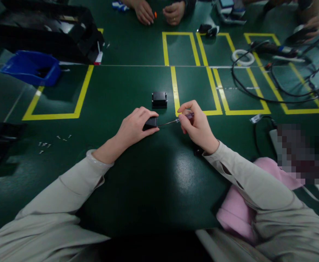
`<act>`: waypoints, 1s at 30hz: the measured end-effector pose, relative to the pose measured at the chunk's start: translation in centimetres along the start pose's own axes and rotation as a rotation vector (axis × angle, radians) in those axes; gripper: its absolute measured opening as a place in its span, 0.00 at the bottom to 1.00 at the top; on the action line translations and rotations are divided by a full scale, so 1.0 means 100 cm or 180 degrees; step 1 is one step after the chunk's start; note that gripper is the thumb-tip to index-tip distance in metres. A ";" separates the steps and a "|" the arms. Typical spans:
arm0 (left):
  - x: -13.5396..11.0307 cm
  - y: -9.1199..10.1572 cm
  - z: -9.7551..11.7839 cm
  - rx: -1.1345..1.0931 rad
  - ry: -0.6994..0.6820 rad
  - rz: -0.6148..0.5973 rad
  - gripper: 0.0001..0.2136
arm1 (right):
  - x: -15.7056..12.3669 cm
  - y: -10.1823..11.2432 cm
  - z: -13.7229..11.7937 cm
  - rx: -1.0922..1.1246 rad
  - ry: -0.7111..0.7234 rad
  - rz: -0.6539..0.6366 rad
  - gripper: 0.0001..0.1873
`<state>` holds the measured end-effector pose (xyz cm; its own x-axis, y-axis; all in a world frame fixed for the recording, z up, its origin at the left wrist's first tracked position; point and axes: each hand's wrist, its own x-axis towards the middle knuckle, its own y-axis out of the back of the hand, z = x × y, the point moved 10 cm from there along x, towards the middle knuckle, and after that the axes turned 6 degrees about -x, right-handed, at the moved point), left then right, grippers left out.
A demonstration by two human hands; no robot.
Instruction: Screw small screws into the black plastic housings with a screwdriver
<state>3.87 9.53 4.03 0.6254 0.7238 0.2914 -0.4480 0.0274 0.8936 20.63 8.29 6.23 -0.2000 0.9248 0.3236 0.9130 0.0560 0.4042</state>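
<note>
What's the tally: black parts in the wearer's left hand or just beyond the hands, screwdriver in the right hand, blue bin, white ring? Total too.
Black parts: 2 (held black part in the left hand; standalone black part just beyond the hands)
Screwdriver in the right hand: 1
Blue bin: 1
White ring: 1
Total: 5

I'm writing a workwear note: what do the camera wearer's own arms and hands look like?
The left hand and right hand wear no gloves. The left sleeve and right sleeve are long, loose, creased and pale grey-beige. A paler band edges the left cuff, and a slit shows near the right cuff. No lettering is visible on either sleeve.
</note>
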 end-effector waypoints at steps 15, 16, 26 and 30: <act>-0.001 0.000 0.000 0.0014 -0.0003 0.0007 0.20 | 0.002 0.000 0.003 -0.0063 -0.0023 0.0034 0.06; -0.001 0.001 0.001 0.0012 -0.0010 0.0011 0.20 | 0.002 0.000 0.003 -0.0091 -0.0027 0.0031 0.08; 0.000 0.000 0.000 0.0003 0.0060 -0.0032 0.20 | 0.000 0.000 0.007 -0.0021 -0.0049 0.0045 0.04; -0.001 0.001 0.001 0.0008 0.0012 -0.0008 0.20 | 0.001 0.001 0.005 -0.0139 -0.0049 0.0042 0.11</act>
<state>3.84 9.40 4.10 0.6241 0.7263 0.2880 -0.4448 0.0273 0.8952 20.89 8.53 5.90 -0.1823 0.9310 0.3162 0.8990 0.0276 0.4370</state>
